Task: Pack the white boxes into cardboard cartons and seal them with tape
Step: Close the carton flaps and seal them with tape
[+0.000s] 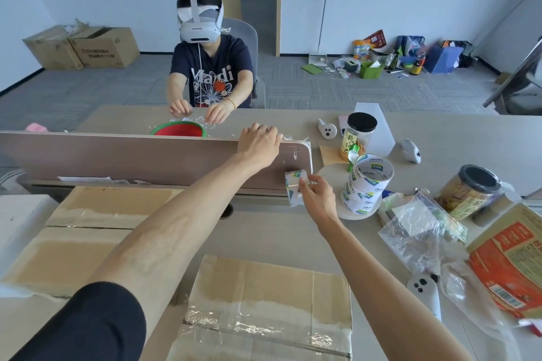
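**Left hand**: back towards the camera, set on the top edge of the desk partition near its right end. The fingers curl over the edge and their tips are hidden on the far side. The arm is bare, stretched forward and up across the desk, with a dark sleeve at the shoulder.

**Right hand**: thumb and fingertips pinch a tape roll, white with printed marks, by its right side. The roll is held in the air just in front of the partition's right end. The forearm is extended, with the wrist roughly level.

**Stack of tape rolls**: upright on a round white disc, just right of the held roll and apart from it.

**Front carton**: closed and nearest the camera, between the two arms, with a strip of clear tape along its near edge.

**Left carton**: flaps shut, lying under the left arm and below the partition.

**Other items**: a crumpled plastic bag and a black-lidded jar lie to the right.
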`<state>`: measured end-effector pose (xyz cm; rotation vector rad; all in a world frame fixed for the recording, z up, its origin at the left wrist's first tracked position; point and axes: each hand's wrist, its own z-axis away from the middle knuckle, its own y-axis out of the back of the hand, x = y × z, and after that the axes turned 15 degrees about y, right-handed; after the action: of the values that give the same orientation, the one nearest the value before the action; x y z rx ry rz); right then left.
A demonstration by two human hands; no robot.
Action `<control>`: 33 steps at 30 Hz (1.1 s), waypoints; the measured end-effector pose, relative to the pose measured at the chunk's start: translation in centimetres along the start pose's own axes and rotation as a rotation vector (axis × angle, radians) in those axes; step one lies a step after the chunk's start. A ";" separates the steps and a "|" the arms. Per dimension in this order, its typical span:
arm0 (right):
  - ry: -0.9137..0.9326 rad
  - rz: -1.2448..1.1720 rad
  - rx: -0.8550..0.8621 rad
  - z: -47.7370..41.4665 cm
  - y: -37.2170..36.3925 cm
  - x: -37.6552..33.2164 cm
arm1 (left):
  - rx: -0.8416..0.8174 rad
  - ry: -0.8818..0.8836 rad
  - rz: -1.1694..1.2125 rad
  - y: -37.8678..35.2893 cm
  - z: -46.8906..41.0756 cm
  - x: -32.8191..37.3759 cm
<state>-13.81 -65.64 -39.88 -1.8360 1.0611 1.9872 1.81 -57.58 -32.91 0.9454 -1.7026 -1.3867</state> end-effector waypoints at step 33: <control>0.143 0.182 0.168 21.5 4.2 -1.6 | -0.183 0.012 0.618 -2.4 30.3 -14.1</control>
<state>-32.56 -54.37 -38.03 -1.8721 1.4380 1.8165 -18.24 -32.00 -41.08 0.2789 -1.6333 -1.0846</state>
